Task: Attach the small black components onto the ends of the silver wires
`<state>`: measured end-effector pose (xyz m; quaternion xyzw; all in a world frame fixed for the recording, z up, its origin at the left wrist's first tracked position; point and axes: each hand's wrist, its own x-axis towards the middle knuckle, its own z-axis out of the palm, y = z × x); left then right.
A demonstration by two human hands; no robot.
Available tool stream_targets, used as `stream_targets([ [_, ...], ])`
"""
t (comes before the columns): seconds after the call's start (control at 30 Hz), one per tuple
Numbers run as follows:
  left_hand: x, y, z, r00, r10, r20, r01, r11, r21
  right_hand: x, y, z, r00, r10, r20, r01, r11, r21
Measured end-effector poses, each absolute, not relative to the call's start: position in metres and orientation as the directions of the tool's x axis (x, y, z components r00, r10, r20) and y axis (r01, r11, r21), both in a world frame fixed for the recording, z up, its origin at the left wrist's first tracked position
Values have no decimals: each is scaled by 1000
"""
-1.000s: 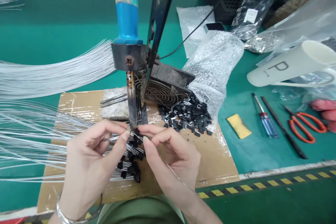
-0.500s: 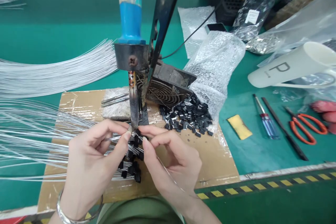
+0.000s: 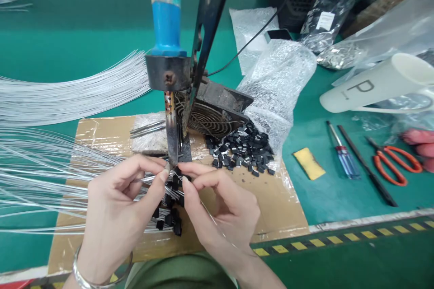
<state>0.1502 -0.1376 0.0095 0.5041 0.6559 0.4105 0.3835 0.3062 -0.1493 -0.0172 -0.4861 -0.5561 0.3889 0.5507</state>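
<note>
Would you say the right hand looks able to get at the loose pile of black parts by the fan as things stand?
Probably yes. The pile lies in the open on the cardboard, just beyond the right hand, with nothing between them. The hand is pinching a wire at the iron's tip, though, so it would have to let go first.

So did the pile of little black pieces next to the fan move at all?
No. The pile of black pieces lies in the same spot on the cardboard, between the fan and the yellow sponge, as before.
</note>
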Motion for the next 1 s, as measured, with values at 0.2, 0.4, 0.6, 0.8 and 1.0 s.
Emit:
stream_targets([
  [0.2,150,-138,11,-190,979,-76,348,139,927,306,-150,-17,83,966,244,125,233,-964],
  [0.4,149,-141,11,-185,982,-45,359,110,927,306,-150,-17,79,964,255,153,241,-959],
  [0.6,149,-139,10,-196,979,-51,362,121,924,306,-150,-17,80,961,264,159,249,-955],
  [0.8,148,-140,7,-178,982,-60,405,129,905,306,-150,-16,86,958,272,186,253,-949],
  [1.0,150,-142,11,-193,980,-42,378,114,919,306,-150,-17,87,958,274,168,257,-952],
])
